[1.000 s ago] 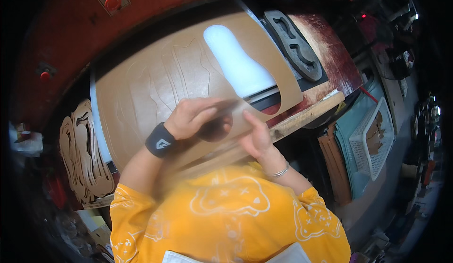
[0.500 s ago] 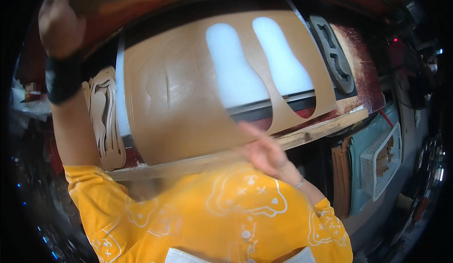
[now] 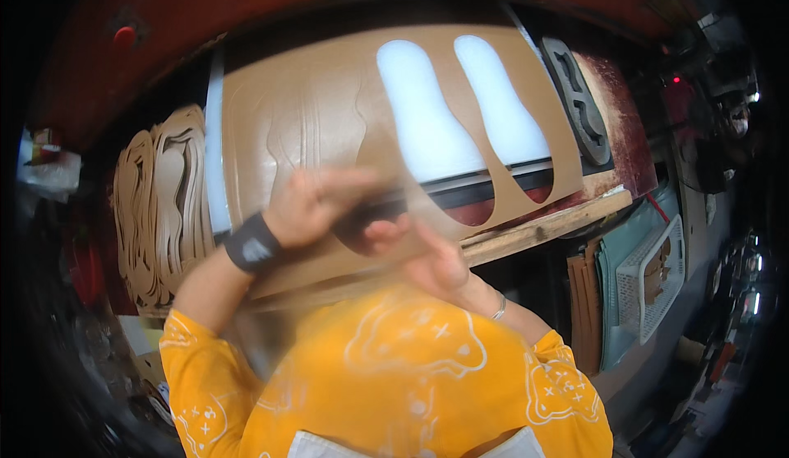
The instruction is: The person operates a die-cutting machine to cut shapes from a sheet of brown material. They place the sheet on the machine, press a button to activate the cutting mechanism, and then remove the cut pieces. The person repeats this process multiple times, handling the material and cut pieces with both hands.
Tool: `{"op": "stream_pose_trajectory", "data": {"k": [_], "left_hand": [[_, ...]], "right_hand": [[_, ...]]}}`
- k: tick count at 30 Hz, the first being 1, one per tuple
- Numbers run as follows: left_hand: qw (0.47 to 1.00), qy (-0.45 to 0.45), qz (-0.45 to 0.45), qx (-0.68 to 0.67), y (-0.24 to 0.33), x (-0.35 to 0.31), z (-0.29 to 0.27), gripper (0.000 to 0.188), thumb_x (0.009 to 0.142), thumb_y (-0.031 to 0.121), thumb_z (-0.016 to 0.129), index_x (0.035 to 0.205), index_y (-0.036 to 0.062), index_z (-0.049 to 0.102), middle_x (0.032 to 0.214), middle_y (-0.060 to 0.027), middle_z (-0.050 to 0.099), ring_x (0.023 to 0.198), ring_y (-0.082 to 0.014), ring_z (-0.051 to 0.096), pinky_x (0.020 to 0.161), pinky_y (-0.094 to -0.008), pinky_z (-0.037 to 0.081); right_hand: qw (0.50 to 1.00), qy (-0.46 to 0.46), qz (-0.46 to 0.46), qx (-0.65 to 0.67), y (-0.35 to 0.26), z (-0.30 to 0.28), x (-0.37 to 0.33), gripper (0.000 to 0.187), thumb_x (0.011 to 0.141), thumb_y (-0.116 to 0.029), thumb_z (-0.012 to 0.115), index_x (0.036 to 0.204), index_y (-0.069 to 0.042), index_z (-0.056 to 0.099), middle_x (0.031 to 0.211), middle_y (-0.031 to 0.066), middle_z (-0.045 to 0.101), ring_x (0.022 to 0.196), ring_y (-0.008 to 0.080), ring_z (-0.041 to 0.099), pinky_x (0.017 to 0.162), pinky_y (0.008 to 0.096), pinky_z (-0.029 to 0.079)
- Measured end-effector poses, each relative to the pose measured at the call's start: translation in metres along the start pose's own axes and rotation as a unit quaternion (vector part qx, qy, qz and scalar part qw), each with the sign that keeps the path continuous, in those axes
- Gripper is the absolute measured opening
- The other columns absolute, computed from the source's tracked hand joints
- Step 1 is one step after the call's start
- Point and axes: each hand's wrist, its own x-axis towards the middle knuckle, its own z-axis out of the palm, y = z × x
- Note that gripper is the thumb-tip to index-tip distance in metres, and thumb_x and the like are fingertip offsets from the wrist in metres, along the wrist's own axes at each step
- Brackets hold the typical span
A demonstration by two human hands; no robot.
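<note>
Along the near edge of the tabletop (image 3: 633, 136), the brown sheet (image 3: 316, 125) lies beneath and beyond the fingers (image 3: 345, 183), its long axis roughly parallel. Left hand (image 3: 302, 209), nearer the sheet's middle: outstretched; right hand (image 3: 433, 259): half-curled; blur prevents telling any grip. Sole-shaped openings (image 3: 431, 117) point toward the far edge, slightly leftward.

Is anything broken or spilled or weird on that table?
One thing looks worn: the red tabletop is scraped pale on the right, beside the grey sole-shaped frame. The two white-looking holes in the brown sheet have smooth edges, so they look cut, not torn. I see nothing spilled.
</note>
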Motion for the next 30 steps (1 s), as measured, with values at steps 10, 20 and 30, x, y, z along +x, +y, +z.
{"op": "stream_pose_trajectory", "data": {"k": [10,20,30], "left_hand": [[0.747,0.403,0.172,0.501,0.005,-0.074,-0.255,0.031,0.090,0.013,0.056,0.115,-0.0041,0.059,0.109,-0.0148,0.064,0.096,-0.0206,0.064,0.081,-0.0315,0.051],[0.968,0.052,0.137,0.205,-0.027,-0.109,-0.035,0.058,0.073,0.024,0.073,0.125,0.0055,0.055,0.126,-0.0144,0.056,0.119,-0.0332,0.051,0.103,-0.0435,0.039],[0.964,0.084,0.140,0.211,-0.045,-0.102,-0.028,0.047,0.073,0.016,0.073,0.118,0.0090,0.061,0.116,-0.0114,0.063,0.108,-0.0320,0.060,0.095,-0.0404,0.047]], "right_hand": [[0.988,-0.016,0.059,-0.142,0.018,0.013,0.006,0.041,0.097,-0.023,0.048,0.132,-0.003,0.044,0.132,0.0091,0.050,0.123,0.0217,0.046,0.102,0.0375,0.038],[0.950,-0.009,0.301,-0.084,0.049,0.041,0.032,0.046,0.098,-0.025,0.050,0.134,0.001,0.039,0.132,0.0077,0.047,0.121,0.0157,0.045,0.106,0.0289,0.034],[0.895,-0.083,0.171,-0.403,0.038,0.051,0.037,0.030,0.099,-0.023,0.046,0.119,-0.003,0.055,0.120,0.0053,0.055,0.112,0.0164,0.049,0.103,0.0308,0.034]]}}
